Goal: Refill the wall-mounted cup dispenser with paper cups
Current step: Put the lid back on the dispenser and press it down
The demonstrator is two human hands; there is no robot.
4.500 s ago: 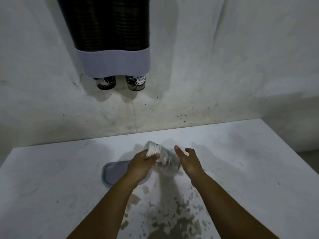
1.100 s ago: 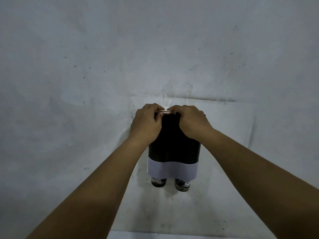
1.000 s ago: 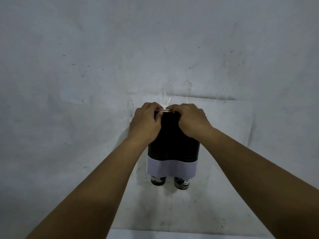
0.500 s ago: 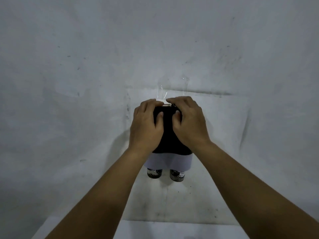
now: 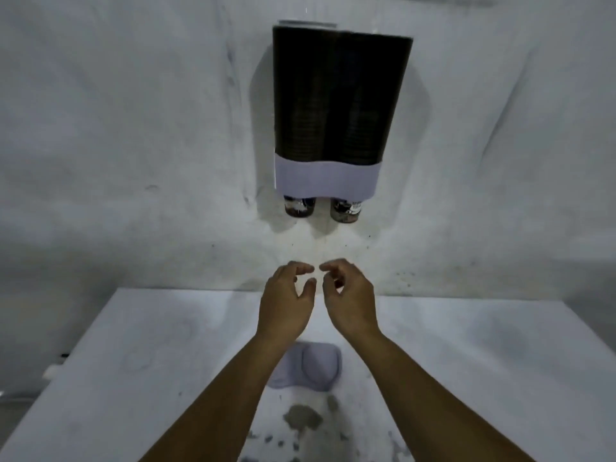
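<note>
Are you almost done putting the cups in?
Nearly. Done: both dark tubes of the dispenser look packed with cups, and one cup pokes out under each. In hand: nothing; the left hand and right hand are empty and open above the table. Left: the lid lies on the table, probably to go back on top.

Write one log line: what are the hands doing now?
left hand: empty | right hand: empty | black wall-mounted cup dispenser: untouched | lilac plastic lid: on table

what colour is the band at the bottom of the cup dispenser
Pale lavender, below the dark body of the dispenser; band, head view.
</note>
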